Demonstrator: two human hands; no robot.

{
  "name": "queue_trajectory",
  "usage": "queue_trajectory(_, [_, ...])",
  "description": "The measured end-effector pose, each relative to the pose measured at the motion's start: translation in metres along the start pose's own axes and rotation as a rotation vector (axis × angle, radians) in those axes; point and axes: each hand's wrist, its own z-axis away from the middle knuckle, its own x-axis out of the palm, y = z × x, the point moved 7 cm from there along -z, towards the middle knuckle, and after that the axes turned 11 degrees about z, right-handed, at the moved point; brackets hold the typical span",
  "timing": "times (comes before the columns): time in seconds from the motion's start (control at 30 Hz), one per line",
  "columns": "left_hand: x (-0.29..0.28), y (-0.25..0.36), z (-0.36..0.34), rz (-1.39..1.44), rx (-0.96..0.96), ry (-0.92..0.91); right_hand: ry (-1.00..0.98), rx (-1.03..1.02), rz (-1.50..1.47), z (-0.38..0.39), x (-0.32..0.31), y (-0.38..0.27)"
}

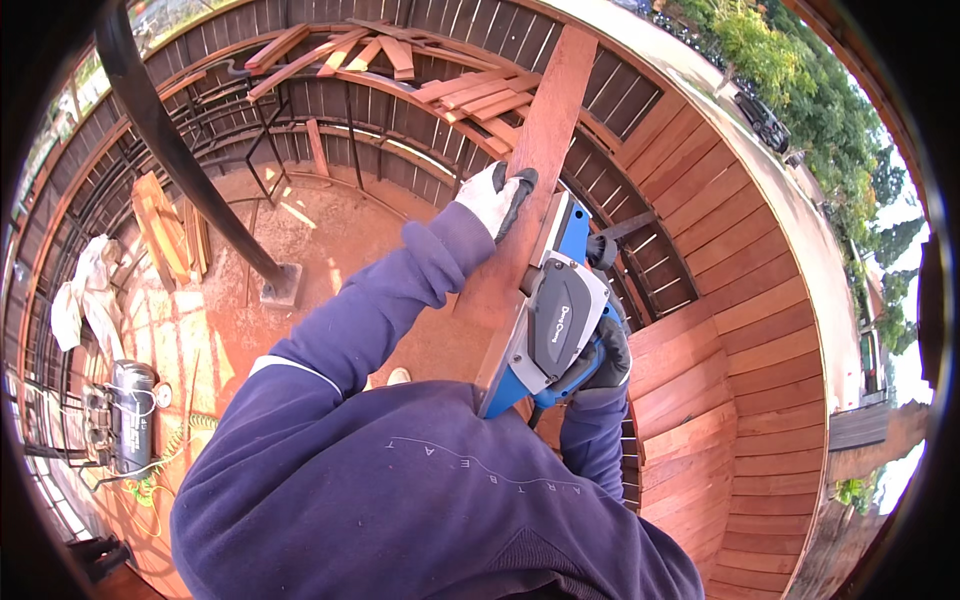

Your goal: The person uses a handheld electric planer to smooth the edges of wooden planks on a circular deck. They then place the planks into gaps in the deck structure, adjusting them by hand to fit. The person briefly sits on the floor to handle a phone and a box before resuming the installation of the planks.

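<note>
My left hand [497,198], in a white and black glove, grips the edge of a long reddish wooden board [556,110]. The board runs from beside my body up toward the railing, tilted. Against its right side sits a blue and grey electric hand planer [563,322], its flat base facing the wood. My right hand [608,352], in a dark glove, is wrapped round the planer's rear handle, and part of it is hidden behind the tool. I cannot tell whether the planer is running.
Several loose wood offcuts [480,95] lie on the curved ledge ahead. A dark metal post [190,150] rises from the dusty floor at left. Stacked boards [165,235], a white cloth [92,290] and an air compressor [132,415] with a coiled hose are farther left. Plank cladding [755,330] curves along the right.
</note>
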Motion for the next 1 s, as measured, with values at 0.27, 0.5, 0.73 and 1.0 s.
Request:
queue_trajectory(0.27, [0.004, 0.01, 0.027, -0.011, 0.037, -0.011, 0.084, -0.021, -0.004, 0.003, -0.008, -0.003])
queue_trajectory(0.5, [0.014, 0.013, 0.055, 0.09, 0.048, -0.077, 0.228, -0.024, -0.031, 0.006, -0.011, -0.009])
queue_trajectory(0.73, [0.019, 0.015, 0.076, 0.075, -0.05, -0.166, 0.137, -0.04, -0.062, 0.007, -0.02, -0.012])
queue_trajectory(1.0, [0.025, -0.002, 0.095, 0.102, 0.029, -0.204, 0.099, -0.059, 0.036, 0.004, -0.026, -0.02])
